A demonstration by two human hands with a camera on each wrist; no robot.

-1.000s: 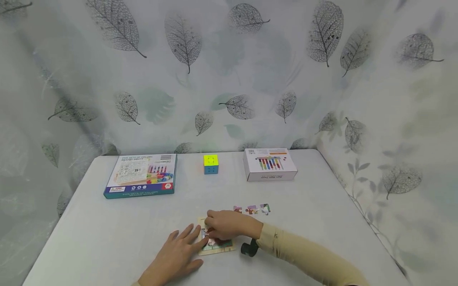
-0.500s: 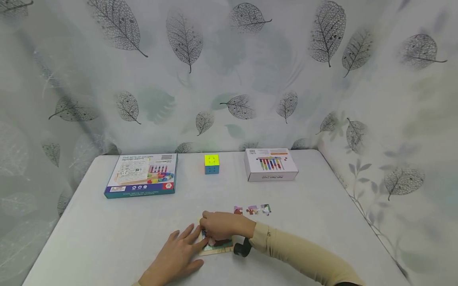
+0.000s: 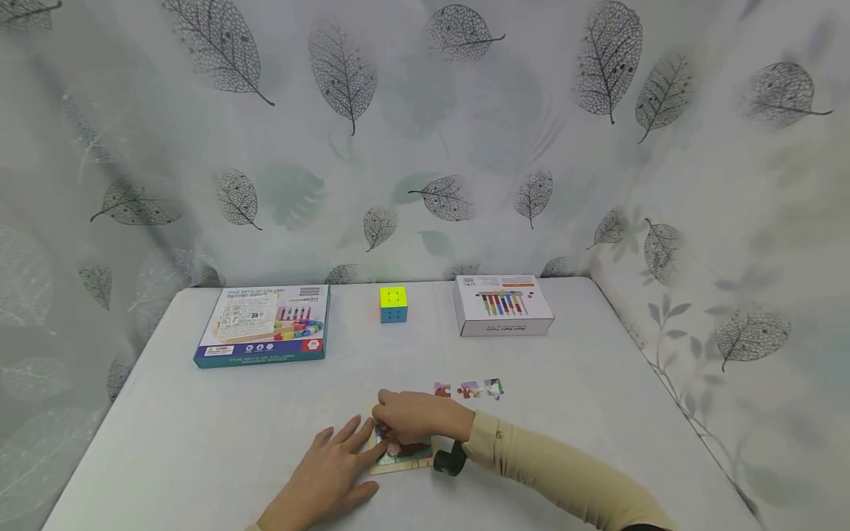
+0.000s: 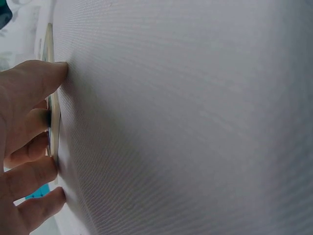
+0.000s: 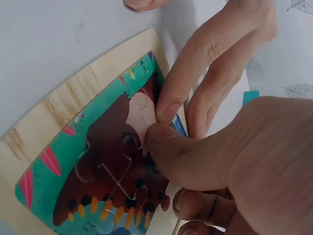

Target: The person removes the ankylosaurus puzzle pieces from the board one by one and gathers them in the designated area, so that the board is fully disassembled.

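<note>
A wooden jigsaw board (image 3: pixel 401 466) lies at the table's near middle. Its brown and green picture (image 5: pixel 105 122) shows several joined pieces in the right wrist view. My left hand (image 3: pixel 328 464) rests with spread fingers along the board's left side, the index fingertip on the picture. In the left wrist view its fingers (image 4: pixel 29 178) touch the pale board edge (image 4: pixel 55 117). My right hand (image 3: pixel 415 415) bends over the upper left of the board, curled fingers and thumb pinching a puzzle piece mostly hidden beneath them. The right thumb (image 5: pixel 171 149) meets the left index fingertip.
Several loose puzzle pieces (image 3: pixel 469 389) lie beyond the board, to the right. Farther back stand a flat bead-toy box (image 3: pixel 262 328), a yellow and blue puzzle cube (image 3: pixel 393 305) and a white box (image 3: pixel 503 306). A leaf-printed curtain (image 3: pixel 425 147) hangs behind.
My right hand has shifted slightly left over the board, then stays nearly still, its fingers moving only a little. The left hand stays in place, and so do the loose pieces.
</note>
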